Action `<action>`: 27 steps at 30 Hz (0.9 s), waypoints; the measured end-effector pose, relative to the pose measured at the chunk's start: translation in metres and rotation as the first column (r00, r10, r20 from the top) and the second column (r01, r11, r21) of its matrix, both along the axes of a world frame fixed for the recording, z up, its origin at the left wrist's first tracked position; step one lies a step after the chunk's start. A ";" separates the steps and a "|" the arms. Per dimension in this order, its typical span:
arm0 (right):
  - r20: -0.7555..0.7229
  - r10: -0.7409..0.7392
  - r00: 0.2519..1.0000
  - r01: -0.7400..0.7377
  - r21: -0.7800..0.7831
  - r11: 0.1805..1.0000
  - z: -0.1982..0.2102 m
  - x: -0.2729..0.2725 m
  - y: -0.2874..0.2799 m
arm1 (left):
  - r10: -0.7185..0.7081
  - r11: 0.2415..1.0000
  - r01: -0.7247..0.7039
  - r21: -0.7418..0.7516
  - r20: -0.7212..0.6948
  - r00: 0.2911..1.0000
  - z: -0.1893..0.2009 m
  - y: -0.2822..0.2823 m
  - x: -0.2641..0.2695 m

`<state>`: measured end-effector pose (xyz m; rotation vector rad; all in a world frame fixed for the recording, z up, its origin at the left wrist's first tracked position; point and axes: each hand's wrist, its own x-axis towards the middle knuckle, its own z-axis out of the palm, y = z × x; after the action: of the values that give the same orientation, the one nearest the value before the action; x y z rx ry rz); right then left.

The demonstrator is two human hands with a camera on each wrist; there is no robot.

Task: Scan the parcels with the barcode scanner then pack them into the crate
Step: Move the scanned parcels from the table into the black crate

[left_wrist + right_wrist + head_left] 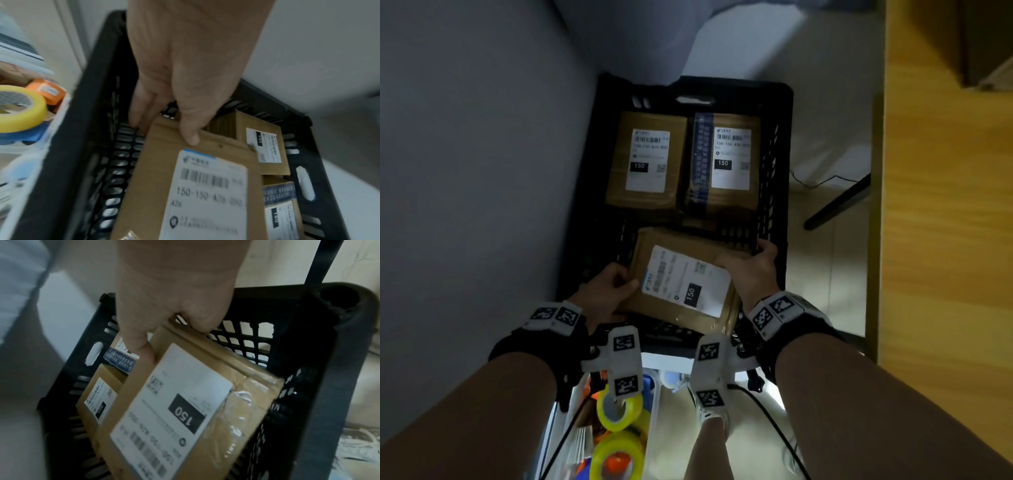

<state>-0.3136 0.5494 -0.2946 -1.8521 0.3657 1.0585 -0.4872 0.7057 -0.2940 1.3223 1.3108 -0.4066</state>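
Observation:
A brown cardboard parcel [681, 284] with a white shipping label is held over the near half of the black plastic crate [782, 161]. My left hand [609, 287] grips its left edge, thumb on top [190, 134]. My right hand [751, 270] grips its far right corner, thumb on the top face [144, 350]. Two more labelled parcels lie flat side by side at the crate's far end, one on the left [649, 159] and one with blue tape on the right [726, 161]. No barcode scanner is in view.
A grey wall [476, 154] runs close along the crate's left side. A wooden tabletop [945, 205] stands on the right, with a black table leg [839, 202] on the pale floor. Below my wrists a clear bin holds yellow tape rolls [616, 411].

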 end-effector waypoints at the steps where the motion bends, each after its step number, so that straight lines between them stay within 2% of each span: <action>1: -0.014 0.001 1.000 -0.001 -0.010 1.000 0.001 -0.001 0.001 | -0.075 0.996 0.077 0.043 -0.040 0.996 -0.001 -0.002 -0.004; 3: -0.048 0.018 0.999 -0.019 -0.012 1.000 -0.001 -0.006 0.005 | -0.195 0.966 0.215 0.142 -0.143 0.970 -0.007 -0.003 -0.010; 6: -0.089 0.065 0.994 -0.066 0.002 0.998 -0.020 -0.016 0.011 | -0.220 0.928 0.286 0.237 -0.268 0.938 -0.020 -0.001 -0.009; 9: -0.042 0.102 0.994 -0.102 0.020 0.995 -0.050 -0.024 0.022 | -0.271 0.915 0.342 0.217 -0.298 0.915 -0.038 0.004 -0.004; 12: -0.011 0.097 0.995 -0.097 0.059 0.994 -0.081 -0.022 0.035 | -0.192 0.926 0.253 0.280 -0.229 0.954 -0.064 0.014 0.005; 14: -0.073 0.095 0.993 -0.089 0.083 0.993 -0.102 -0.015 0.043 | -0.141 0.937 0.181 0.298 -0.150 0.979 -0.081 0.023 0.013; 16: -0.146 0.171 0.974 -0.154 0.120 0.981 -0.123 -0.009 0.054 | -0.127 0.941 0.142 0.306 -0.069 0.990 -0.094 0.029 0.020; 18: -0.156 0.288 0.945 -0.272 0.115 0.955 -0.142 -0.010 0.064 | -0.117 0.919 0.112 0.378 -0.009 0.993 -0.100 0.033 0.023; 20: -0.142 0.338 0.930 -0.326 0.098 0.940 -0.156 -0.013 0.070 | -0.105 0.892 0.077 0.446 0.039 0.994 -0.103 0.035 0.024; 24: -0.098 0.362 0.927 -0.361 0.033 0.932 -0.160 -0.019 0.072 | -0.112 0.887 0.088 0.453 0.026 0.993 -0.097 0.035 0.022; 27: -0.042 0.432 0.901 -0.434 -0.064 0.899 -0.140 -0.016 0.077 | -0.145 0.890 0.124 0.439 0.014 0.989 -0.082 0.039 0.024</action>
<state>-0.3298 0.6261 -0.4342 -2.0390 -0.0016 1.3841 -0.4633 0.7451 -0.3757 1.7969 1.3205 -0.1744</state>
